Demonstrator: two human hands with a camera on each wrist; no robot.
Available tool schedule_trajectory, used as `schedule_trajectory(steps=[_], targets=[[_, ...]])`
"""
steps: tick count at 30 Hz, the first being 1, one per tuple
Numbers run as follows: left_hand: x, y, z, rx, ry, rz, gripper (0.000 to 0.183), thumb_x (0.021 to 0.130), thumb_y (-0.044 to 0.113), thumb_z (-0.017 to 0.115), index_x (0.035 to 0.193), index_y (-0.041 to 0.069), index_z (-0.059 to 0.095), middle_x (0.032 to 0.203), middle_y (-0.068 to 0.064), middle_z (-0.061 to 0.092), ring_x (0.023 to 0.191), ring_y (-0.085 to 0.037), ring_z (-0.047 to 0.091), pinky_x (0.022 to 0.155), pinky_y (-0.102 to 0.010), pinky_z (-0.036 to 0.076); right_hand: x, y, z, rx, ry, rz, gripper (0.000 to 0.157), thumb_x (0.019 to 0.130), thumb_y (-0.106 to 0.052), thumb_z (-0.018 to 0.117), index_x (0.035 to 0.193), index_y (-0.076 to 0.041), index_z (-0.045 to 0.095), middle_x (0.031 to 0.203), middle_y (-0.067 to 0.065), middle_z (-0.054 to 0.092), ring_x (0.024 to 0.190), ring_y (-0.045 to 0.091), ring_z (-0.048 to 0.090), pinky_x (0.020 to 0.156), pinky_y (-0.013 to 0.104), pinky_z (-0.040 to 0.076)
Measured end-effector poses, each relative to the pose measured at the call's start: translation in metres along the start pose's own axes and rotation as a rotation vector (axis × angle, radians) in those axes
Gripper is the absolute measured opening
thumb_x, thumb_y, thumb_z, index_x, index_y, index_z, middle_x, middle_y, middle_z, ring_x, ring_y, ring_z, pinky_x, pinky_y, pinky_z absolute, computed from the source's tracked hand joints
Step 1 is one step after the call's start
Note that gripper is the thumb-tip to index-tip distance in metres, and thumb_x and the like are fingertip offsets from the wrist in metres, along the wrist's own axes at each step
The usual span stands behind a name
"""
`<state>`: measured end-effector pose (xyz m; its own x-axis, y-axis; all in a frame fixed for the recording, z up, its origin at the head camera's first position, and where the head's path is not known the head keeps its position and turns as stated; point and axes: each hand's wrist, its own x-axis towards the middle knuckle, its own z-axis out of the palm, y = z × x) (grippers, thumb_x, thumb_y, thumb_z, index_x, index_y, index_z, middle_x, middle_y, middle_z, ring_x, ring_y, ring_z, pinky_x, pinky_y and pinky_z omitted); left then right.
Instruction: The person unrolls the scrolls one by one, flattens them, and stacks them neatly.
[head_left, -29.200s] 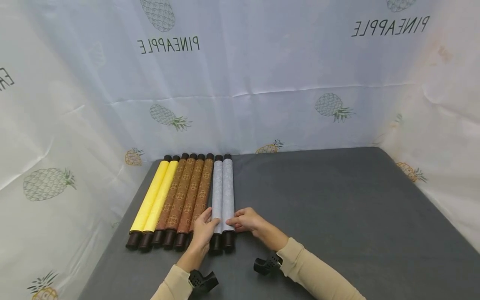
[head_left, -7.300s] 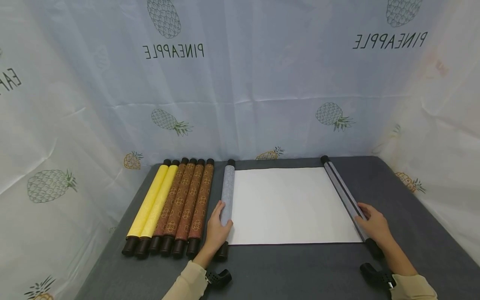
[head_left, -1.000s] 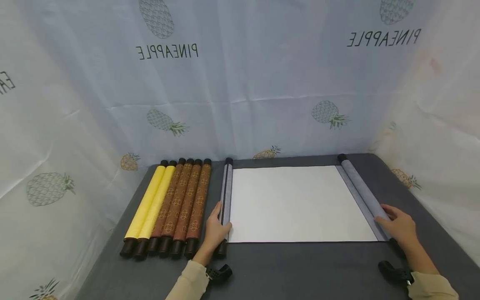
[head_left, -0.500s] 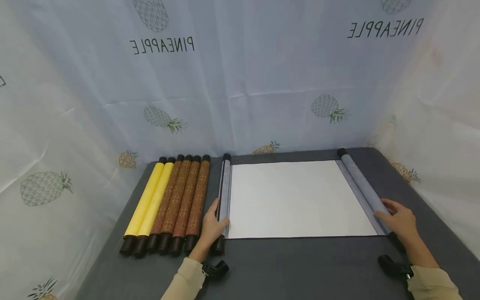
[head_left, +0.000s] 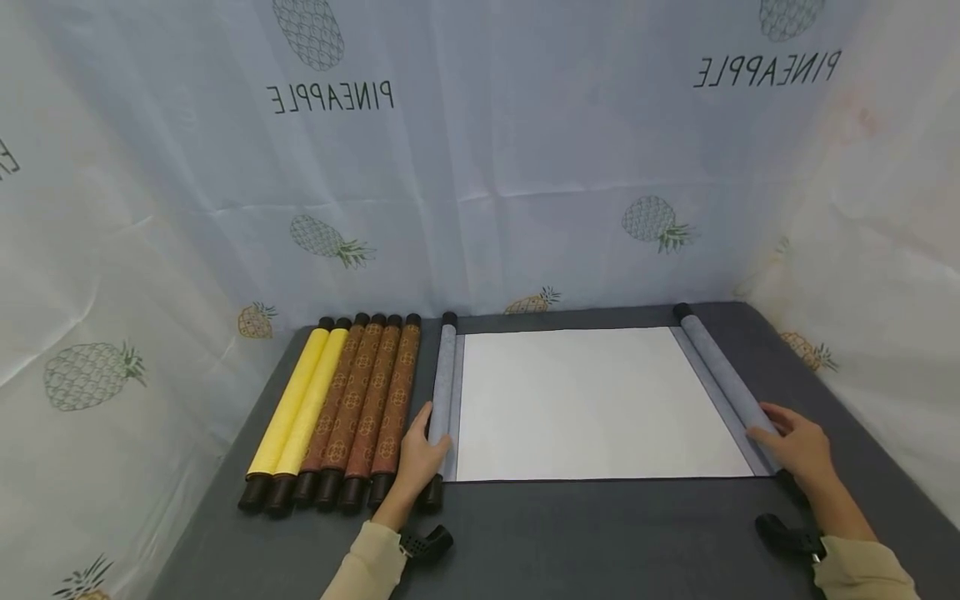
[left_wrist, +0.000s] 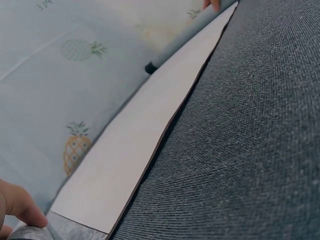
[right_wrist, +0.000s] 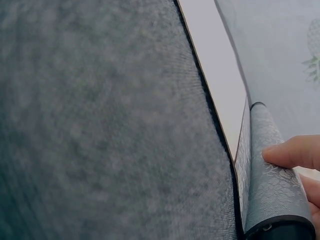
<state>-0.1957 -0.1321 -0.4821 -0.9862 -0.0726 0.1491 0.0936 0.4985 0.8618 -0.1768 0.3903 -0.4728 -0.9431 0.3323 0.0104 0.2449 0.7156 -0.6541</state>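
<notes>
A hanging scroll lies spread on the dark table, its white sheet (head_left: pixel 600 404) bordered by grey-blue patterned strips. My left hand (head_left: pixel 422 454) grips the near part of the scroll's left roll (head_left: pixel 444 367), thumb on the inner side. At the other end, my right hand (head_left: pixel 802 446) holds the near part of the right roll (head_left: pixel 716 358). In the right wrist view the thumb (right_wrist: pixel 285 154) lies on top of that roll and the other fingers are at its outer side. Dark knobs cap both rolls. The left wrist view shows only part of my left hand (left_wrist: pixel 20 202).
Left of the scroll, two yellow rolled scrolls (head_left: pixel 296 396) and several brown patterned ones (head_left: pixel 363 400) lie side by side. Pineapple-print cloth (head_left: pixel 480 158) hangs behind the table (head_left: pixel 600 533) and along both sides.
Two grey rolls that lay together now stand far apart with white sheet between. Since a second ago the left roll has turned and shifted slightly left, baring more border; the right hand stays put.
</notes>
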Motion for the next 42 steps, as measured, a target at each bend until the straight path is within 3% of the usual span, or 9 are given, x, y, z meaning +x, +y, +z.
schedule_trajectory(steps=[5, 9, 16, 21, 28, 34, 37, 40, 42], targets=[[0.000, -0.001, -0.001, 0.009, 0.025, -0.004, 0.064, 0.081, -0.005, 0.059, 0.140, -0.016, 0.036, 0.146, -0.036, 0.037, 0.138, -0.049, 0.034, 0.112, -0.057, 0.032, 0.000, 0.002, 0.001, -0.009, 0.016, -0.011, 0.057, 0.091, -0.015, 0.059, 0.136, 0.014, 0.040, 0.135, 0.042, 0.042, 0.123, 0.058, 0.042, 0.089, 0.059, 0.044], [0.001, 0.000, -0.001, 0.010, 0.029, -0.011, 0.064, 0.080, -0.004, 0.059, 0.140, -0.015, 0.037, 0.146, -0.036, 0.038, 0.138, -0.049, 0.035, 0.112, -0.057, 0.032, 0.002, 0.002, 0.000, -0.018, 0.008, -0.011, 0.058, 0.091, -0.018, 0.060, 0.136, 0.013, 0.042, 0.135, 0.041, 0.043, 0.122, 0.058, 0.043, 0.076, 0.037, 0.051], [0.002, 0.001, -0.004, 0.012, 0.029, -0.014, 0.064, 0.081, -0.004, 0.060, 0.139, -0.015, 0.038, 0.146, -0.036, 0.038, 0.138, -0.049, 0.035, 0.112, -0.057, 0.033, 0.002, 0.003, -0.006, 0.033, -0.061, 0.020, 0.062, 0.095, -0.023, 0.057, 0.140, 0.014, 0.035, 0.140, 0.043, 0.035, 0.127, 0.060, 0.036, 0.095, 0.061, 0.039], [0.001, 0.002, -0.003, 0.003, 0.024, -0.027, 0.064, 0.081, -0.003, 0.058, 0.140, -0.014, 0.037, 0.147, -0.035, 0.037, 0.139, -0.049, 0.034, 0.113, -0.057, 0.031, 0.002, 0.003, -0.007, 0.011, -0.062, -0.007, 0.063, 0.094, -0.025, 0.061, 0.138, 0.014, 0.038, 0.138, 0.043, 0.038, 0.125, 0.059, 0.038, 0.090, 0.059, 0.043], [0.000, 0.004, -0.005, 0.018, 0.002, -0.013, 0.063, 0.082, -0.002, 0.058, 0.140, -0.014, 0.038, 0.147, -0.035, 0.038, 0.138, -0.049, 0.035, 0.113, -0.057, 0.031, 0.003, 0.004, -0.007, -0.072, 0.008, -0.056, 0.062, 0.088, -0.026, 0.069, 0.130, 0.014, 0.048, 0.132, 0.040, 0.048, 0.117, 0.056, 0.049, 0.066, 0.030, 0.050], [0.003, 0.008, -0.012, 0.025, -0.005, 0.053, 0.057, 0.082, -0.005, 0.057, 0.136, -0.017, 0.041, 0.143, -0.037, 0.041, 0.134, -0.050, 0.040, 0.109, -0.057, 0.037, -0.001, -0.005, -0.007, -0.125, 0.070, -0.146, 0.050, 0.087, -0.015, 0.066, 0.123, 0.017, 0.051, 0.121, 0.042, 0.053, 0.105, 0.054, 0.056, 0.072, 0.046, 0.050], [0.005, 0.011, -0.017, -0.015, -0.028, 0.052, 0.055, 0.084, -0.006, 0.055, 0.136, -0.018, 0.040, 0.143, -0.038, 0.040, 0.134, -0.050, 0.040, 0.109, -0.056, 0.037, -0.004, -0.017, -0.008, -0.106, 0.119, -0.177, 0.044, 0.087, -0.011, 0.064, 0.120, 0.016, 0.054, 0.117, 0.041, 0.057, 0.080, 0.009, 0.067, 0.073, 0.038, 0.048], [0.007, 0.014, -0.021, -0.062, -0.064, 0.041, 0.054, 0.087, -0.006, 0.054, 0.137, -0.018, 0.038, 0.144, -0.037, 0.039, 0.135, -0.050, 0.038, 0.110, -0.055, 0.035, -0.008, -0.035, -0.006, -0.051, 0.177, -0.226, 0.040, 0.085, -0.008, 0.064, 0.117, 0.015, 0.057, 0.112, 0.038, 0.061, 0.067, -0.031, 0.034, 0.065, 0.011, 0.038], [0.008, 0.016, -0.025, -0.082, -0.081, 0.032, 0.053, 0.088, -0.006, 0.053, 0.138, -0.017, 0.037, 0.145, -0.037, 0.039, 0.136, -0.050, 0.038, 0.111, -0.055, 0.034, -0.011, -0.051, -0.001, 0.005, 0.193, -0.277, 0.037, 0.084, -0.006, 0.065, 0.114, 0.014, 0.060, 0.109, 0.038, 0.062, 0.069, -0.036, 0.027, 0.061, 0.000, 0.031]])
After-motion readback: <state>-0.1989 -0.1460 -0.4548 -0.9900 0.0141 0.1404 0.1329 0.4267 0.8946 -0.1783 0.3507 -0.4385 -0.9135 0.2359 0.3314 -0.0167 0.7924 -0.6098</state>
